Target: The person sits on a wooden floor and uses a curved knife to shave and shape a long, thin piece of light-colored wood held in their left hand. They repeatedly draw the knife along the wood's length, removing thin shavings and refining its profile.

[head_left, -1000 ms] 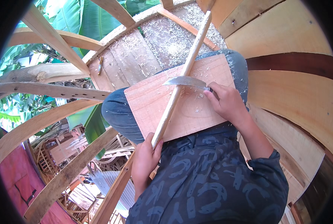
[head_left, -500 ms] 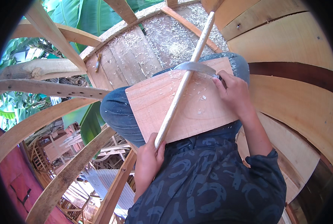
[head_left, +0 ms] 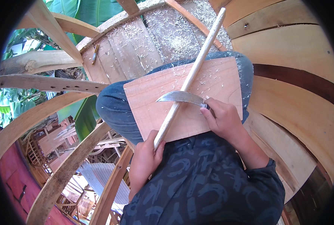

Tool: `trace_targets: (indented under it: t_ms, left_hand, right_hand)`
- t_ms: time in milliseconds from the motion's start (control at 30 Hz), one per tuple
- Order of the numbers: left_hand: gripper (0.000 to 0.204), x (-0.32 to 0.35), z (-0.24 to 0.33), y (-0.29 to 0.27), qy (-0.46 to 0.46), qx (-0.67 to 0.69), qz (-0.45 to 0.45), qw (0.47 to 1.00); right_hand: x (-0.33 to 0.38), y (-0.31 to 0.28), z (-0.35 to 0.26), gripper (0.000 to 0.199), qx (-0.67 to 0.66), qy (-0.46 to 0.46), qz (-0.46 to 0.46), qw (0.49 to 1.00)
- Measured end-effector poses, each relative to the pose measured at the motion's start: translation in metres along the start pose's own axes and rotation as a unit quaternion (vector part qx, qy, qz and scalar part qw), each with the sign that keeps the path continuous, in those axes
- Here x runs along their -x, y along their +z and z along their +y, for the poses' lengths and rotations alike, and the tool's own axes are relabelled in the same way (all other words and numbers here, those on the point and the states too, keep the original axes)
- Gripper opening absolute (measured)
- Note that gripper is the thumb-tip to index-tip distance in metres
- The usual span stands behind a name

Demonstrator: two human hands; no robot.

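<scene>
Curved blade [head_left: 181,97] slid back down the stick [head_left: 189,77] — right hand [head_left: 223,122] gripping it, left hand [head_left: 144,159] clamping the stick's end — another shaving stroke.

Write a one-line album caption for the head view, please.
Left hand steadies a long wooden stick on a lap board; right hand holds a curved blade against it.

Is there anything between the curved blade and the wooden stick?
Nothing visible. The curved blade, held by the right hand, lies directly across the wooden stick, whose lower end the left hand grips.
</scene>
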State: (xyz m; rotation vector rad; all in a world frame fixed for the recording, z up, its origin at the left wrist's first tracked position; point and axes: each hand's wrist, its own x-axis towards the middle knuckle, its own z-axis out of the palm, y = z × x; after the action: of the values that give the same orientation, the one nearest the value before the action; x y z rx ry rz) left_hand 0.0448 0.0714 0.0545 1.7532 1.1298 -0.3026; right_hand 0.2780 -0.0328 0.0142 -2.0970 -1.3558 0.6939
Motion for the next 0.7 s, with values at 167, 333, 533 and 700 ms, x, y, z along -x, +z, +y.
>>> trace_targets:
  t_ms: [167,333,533,700]
  left_hand:
    - [0.021,0.000,0.006,0.000,0.003,-0.019,0.005,1.000]
    - [0.021,0.001,0.009,-0.001,0.011,-0.019,0.022,1.000]
    - [0.014,-0.004,0.004,-0.006,0.001,0.004,-0.010,1.000]
    - [0.014,-0.005,0.004,-0.006,-0.008,0.021,-0.011,1.000]
  right_hand:
    - [-0.009,-0.005,0.009,0.020,0.062,0.039,0.025,0.997]
    - [-0.030,-0.022,0.044,0.021,0.114,0.084,0.097,0.985]
    - [-0.016,-0.023,0.022,0.018,0.022,0.086,0.070,0.994]
    - [0.006,0.004,-0.004,0.017,0.017,0.014,-0.007,1.000]
